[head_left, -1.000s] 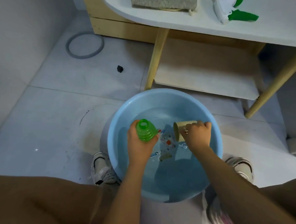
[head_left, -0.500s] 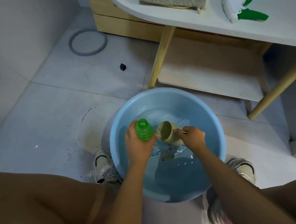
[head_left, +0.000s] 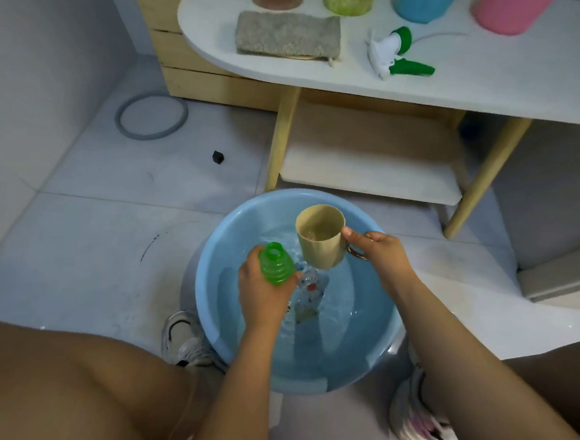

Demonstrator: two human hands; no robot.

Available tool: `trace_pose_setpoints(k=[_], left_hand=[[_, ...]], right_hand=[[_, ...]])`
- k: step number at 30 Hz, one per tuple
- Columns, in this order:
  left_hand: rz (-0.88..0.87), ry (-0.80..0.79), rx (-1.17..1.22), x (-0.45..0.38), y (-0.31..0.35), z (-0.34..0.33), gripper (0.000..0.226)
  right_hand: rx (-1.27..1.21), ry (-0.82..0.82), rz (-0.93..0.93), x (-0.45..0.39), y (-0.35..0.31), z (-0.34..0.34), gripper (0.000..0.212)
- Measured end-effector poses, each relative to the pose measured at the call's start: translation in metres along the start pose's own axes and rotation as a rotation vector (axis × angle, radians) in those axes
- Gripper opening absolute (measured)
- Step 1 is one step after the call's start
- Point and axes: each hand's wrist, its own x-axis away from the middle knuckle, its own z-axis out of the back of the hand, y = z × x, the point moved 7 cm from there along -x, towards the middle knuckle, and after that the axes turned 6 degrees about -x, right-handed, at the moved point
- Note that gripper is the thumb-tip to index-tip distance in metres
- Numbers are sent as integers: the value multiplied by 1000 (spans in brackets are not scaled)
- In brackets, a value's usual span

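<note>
Beige cup [head_left: 320, 235] upright, mouth up and tipped slightly toward the camera, held in the air over the far half of the blue basin [head_left: 216, 317]. Some liquid shows at its bottom. Right hand [head_left: 382, 257] holds it by the handle on its right side: fingers [head_left: 371, 237] curled round the handle, thumb pressed near the rim. Left hand [head_left: 263, 293] grips the green bottle [head_left: 277, 263], fingers wrapped tight round its body. Bottle neck is open and points up, just left of and below the cup, close to it; cannot tell if they touch. Bottle's lower part runs down toward the water in the basin and is mostly hidden by the hand. Basin sits on the tiled floor between two shoes [head_left: 184, 339]. White bench [head_left: 463, 84] stands behind it, carrying a grey cloth [head_left: 288, 34], a white-and-green spray head [head_left: 393, 53] and four cups along the far edge, cut off by the frame. Grey ring [head_left: 151, 117] and a small black object [head_left: 218, 157] lie on the floor to the left.
</note>
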Motion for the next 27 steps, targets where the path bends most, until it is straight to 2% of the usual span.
trace_pose_setpoints(k=[4, 10, 20, 27], left_hand=[[-27, -19, -22, 6, 7, -2, 69], [-91, -56, -92, 8, 14, -3, 70], [-98, -81, -135, 6, 17, -9, 70], [-90, -75, -136, 5, 16, -10, 73]], right_hand=[[93, -36, 68, 9, -29, 2, 50], [237, -56, 201, 20, -71, 3, 64], [678, -45, 546, 46, -115, -20, 60], [817, -49, 687, 55, -127, -29, 60]])
